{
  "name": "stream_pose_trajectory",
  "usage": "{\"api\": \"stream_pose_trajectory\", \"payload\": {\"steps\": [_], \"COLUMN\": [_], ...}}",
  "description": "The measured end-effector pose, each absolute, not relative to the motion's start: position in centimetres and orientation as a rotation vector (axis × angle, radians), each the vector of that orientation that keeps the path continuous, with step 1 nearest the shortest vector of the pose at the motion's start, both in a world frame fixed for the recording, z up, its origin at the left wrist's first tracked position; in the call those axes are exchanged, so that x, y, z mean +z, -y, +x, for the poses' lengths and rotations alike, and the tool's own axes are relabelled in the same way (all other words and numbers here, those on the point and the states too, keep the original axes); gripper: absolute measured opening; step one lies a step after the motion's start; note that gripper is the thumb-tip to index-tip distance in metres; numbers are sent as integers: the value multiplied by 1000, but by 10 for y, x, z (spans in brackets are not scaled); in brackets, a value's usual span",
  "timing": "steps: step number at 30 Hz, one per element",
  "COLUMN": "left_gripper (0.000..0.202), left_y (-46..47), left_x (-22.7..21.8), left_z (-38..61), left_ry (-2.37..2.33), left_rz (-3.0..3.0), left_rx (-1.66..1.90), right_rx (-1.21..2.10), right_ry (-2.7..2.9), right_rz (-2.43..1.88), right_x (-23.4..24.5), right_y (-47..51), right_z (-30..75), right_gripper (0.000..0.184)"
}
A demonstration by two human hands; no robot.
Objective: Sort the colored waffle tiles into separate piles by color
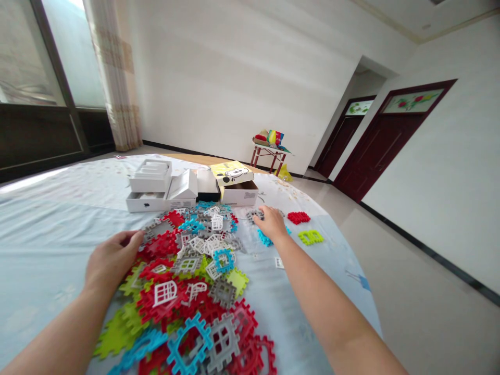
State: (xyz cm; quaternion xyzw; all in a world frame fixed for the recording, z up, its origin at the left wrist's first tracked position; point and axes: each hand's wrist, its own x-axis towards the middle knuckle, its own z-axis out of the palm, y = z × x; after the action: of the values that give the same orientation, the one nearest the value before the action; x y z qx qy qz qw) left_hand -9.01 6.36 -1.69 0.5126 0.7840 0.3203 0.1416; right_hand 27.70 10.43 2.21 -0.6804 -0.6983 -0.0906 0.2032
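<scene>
The right hand (pixel 271 223) touches a grey piece (pixel 252 214), grip unclear. Rightward, one green piece (pixel 311 237) lies long axis sideways, near one red stack (pixel 299 217).

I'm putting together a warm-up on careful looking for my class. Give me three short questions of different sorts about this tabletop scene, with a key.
1. What colour is the piece at the fingers of the right hand?
A) red
B) grey
C) lime green

2. True or false: the left hand is at the right-hand side of the big pile of pieces.

3. Which lies nearer the camera, the separate red pieces or the separate lime-green piece?

Key:
1. B, a grey piece.
2. False; it is at the pile's left edge.
3. The lime-green piece.
</scene>
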Motion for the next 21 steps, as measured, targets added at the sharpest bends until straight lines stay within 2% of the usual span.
{"api": "stream_pose_trajectory", "payload": {"steps": [9,12,17,21], "left_gripper": [52,49,49,50], "left_y": [-60,-60,-63,-64], "left_x": [-13,-13,-15,-14], "left_z": [-86,-86,-87,-88], "left_ry": [-2249,-2268,-2266,-2264], "left_rz": [1473,1490,1502,1522], "left_rx": [919,924,923,908], "right_rx": [201,276,290,304], "right_ry": [2190,2312,2461,2452], "right_rz": [-1372,-1189,-1075,-1102], "right_x": [14,9,0,-2], "right_y": [-34,-22,-19,-18], "right_z": [250,233,220,220], "right_gripper": [23,29,52,43]}}
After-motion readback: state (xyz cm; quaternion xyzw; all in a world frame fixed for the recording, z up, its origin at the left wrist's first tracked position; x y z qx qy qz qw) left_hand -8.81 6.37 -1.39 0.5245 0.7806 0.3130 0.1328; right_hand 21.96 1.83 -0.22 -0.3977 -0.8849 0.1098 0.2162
